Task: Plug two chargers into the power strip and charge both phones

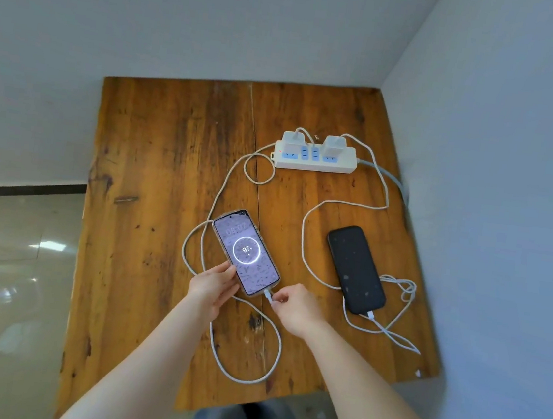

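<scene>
Left hand: fingers closed on the near left edge of the lit, clear-cased phone, mid-surface of the worn wooden table. Right hand: fingertips pinched on the white cable plug at that phone's near end. Phones: two; the black, dark-screened phone lies toward the right edge, cabled. White chargers: two, left and right, seated in one white power strip near the far edge.

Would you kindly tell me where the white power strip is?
The white power strip lies at the wooden table's far right, beyond both phones.
</scene>
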A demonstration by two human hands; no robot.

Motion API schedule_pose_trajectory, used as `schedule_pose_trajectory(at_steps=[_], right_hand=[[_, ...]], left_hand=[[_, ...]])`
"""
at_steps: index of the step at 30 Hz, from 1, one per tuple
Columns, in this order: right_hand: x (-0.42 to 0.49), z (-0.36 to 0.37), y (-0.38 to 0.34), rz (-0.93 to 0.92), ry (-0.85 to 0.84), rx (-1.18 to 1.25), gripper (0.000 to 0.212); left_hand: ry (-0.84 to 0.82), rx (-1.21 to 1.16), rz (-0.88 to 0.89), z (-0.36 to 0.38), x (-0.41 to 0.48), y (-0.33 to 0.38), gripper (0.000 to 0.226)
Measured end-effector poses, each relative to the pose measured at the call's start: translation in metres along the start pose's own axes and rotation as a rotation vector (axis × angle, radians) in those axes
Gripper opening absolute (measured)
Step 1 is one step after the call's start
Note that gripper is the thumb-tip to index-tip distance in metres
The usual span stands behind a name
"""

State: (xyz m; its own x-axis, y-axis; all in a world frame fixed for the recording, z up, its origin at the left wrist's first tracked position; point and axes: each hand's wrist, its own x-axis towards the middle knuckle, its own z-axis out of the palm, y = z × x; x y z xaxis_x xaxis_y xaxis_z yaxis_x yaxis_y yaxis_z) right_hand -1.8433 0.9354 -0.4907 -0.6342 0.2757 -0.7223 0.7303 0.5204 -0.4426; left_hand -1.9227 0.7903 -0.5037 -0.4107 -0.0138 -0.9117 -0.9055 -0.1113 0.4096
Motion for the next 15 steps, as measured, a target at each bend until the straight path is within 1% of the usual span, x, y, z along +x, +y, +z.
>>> schedule_pose_trajectory(at_steps=[2,4,6,9,12,14,15], right_hand=[[0.001,0.002,0.0,0.021,-0.01,0.018,0.022],[-0.001,0.001,-0.002,0.036,-0.025,0.039,0.023],[-0.004,-0.003,-0.005,0.027,-0.044,0.035,0.026],[-0.012,-0.017,-0.013,-0.009,-0.044,0.068,0.025],[-0.033,-0.042,-0.028,-0.067,-0.035,0.213,0.022],[-0.056,-0.06,-0.038,-0.136,-0.043,0.316,0.016],[-0.071,-0.069,-0.043,-0.165,-0.041,0.331,0.013]], left_hand=[[0.09,0.051,0.01,0.002,-0.002,0.001,0.028],[0.134,0.119,0.035,0.004,-0.004,0.002,0.028],[0.164,0.239,0.079,0.005,-0.01,0.005,0.029],[0.185,0.515,0.23,0.003,-0.024,0.005,0.033],[0.185,0.794,0.408,-0.008,-0.045,-0.001,0.035],[0.22,0.93,0.487,-0.021,-0.055,-0.01,0.035],[0.235,1.007,0.518,-0.03,-0.058,-0.018,0.035]])
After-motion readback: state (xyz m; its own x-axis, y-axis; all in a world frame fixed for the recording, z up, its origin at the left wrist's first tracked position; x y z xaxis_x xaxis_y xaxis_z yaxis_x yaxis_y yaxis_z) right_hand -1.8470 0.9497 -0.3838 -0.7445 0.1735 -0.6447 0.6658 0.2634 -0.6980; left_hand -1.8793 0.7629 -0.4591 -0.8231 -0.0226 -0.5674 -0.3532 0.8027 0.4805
